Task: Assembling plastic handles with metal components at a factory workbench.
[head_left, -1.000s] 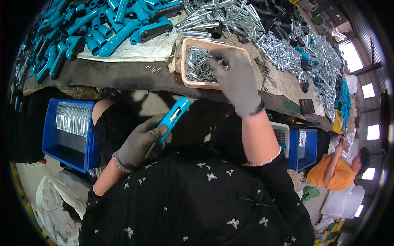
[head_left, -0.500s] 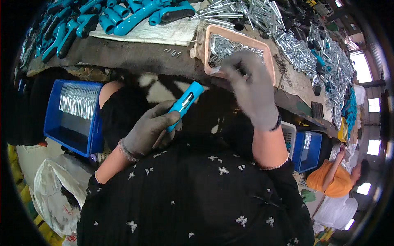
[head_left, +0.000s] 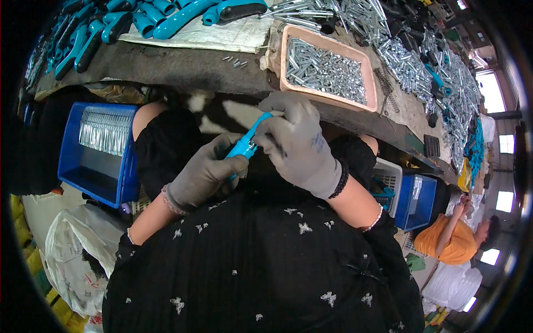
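Note:
My left hand (head_left: 208, 169), in a grey work glove, grips a bright blue tubular plastic handle (head_left: 242, 147) that slants up and to the right. Against its upper part works my gloved right hand (head_left: 294, 139), thumb and fingers closed in a pinch there. A bit of shiny metal shows at the opening in the handle's side, by the right fingertips. What those fingers pinch is mostly hidden. Beyond the right hand, a pink plastic tray (head_left: 371, 89) full of small silver metal pins sits on the workbench.
Blue handles with black grips (head_left: 241, 9) lie at the bench's far left. Metal rods and tubes (head_left: 408, 72) are heaped at the right, near loose springs (head_left: 384, 83). Blue crates (head_left: 125, 191) flank my legs. A person in orange (head_left: 452, 241) sits at far right.
My right hand has come from over the pink tray, down and left, onto the blue handle. The handle has turned slightly in my left hand.

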`<state>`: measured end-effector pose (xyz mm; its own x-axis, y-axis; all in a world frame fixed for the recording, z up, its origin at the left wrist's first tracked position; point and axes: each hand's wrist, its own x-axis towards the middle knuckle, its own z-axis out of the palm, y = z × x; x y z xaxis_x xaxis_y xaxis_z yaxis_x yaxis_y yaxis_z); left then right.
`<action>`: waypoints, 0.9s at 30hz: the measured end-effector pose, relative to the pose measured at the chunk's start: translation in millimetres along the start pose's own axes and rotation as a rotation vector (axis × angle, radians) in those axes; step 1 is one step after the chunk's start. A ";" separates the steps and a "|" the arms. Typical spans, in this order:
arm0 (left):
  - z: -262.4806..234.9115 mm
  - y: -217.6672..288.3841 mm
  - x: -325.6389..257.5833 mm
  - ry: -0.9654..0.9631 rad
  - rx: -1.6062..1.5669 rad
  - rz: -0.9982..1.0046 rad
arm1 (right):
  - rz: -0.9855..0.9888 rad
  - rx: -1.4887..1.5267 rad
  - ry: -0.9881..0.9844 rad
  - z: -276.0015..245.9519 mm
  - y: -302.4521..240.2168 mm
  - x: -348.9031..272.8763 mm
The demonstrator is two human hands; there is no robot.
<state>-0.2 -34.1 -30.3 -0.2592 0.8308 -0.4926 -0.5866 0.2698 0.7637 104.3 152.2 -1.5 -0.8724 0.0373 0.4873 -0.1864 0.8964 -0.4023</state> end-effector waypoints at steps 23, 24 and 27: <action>2.0 3.1 2.8 -0.212 0.065 0.241 | 0.353 0.480 -0.173 -53.9 33.1 4.7; 0.0 0.7 1.8 -0.210 0.069 0.273 | 0.525 0.356 -0.134 -72.9 32.5 21.0; 4.8 0.9 8.6 -0.163 0.049 0.339 | 0.391 -0.033 -0.023 -87.7 81.8 31.9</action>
<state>0.7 -24.3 -31.8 -0.3051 0.9422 -0.1385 -0.4502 -0.0145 0.8928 100.8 265.5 49.1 -0.8845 0.3697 0.2845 0.1767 0.8300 -0.5291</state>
